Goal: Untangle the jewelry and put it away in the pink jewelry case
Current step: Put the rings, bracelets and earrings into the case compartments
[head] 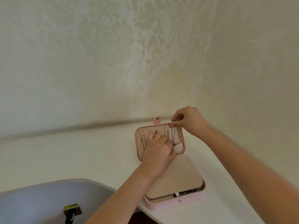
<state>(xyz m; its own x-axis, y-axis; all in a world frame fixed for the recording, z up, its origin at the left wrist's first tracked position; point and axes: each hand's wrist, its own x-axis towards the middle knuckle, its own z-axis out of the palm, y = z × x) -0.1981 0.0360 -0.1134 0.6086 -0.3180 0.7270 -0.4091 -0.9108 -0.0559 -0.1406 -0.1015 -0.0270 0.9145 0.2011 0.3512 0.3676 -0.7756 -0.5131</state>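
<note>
Setting: cream damask wallpaper (113,54) is seen behind a white bench (64,159) set into a corner; a grey rounded surface (40,199) lies at the lower left.
Pink jewelry case (161,206): one, laid open on the bench, its lid (135,139) folded back toward the wall so that the hanging tabs can be reached.
Necklace chains (167,134): at least four are counted strung down the lid; others may be hidden by the hand.
Left grip (159,149): closed, fingers curled on the lower ends of the middle chains, probably so that they are kept taut and apart.
Right grip (187,122): closed in a pinch at the lid's upper rim, apparently on the top end of the rightmost chain, for fastening to its tab.
Earring panel (174,175): one, laid flat over the base.
Tangle (189,192): one knot of chain is glimpsed under the panel's near edge, judged not yet sorted.
</note>
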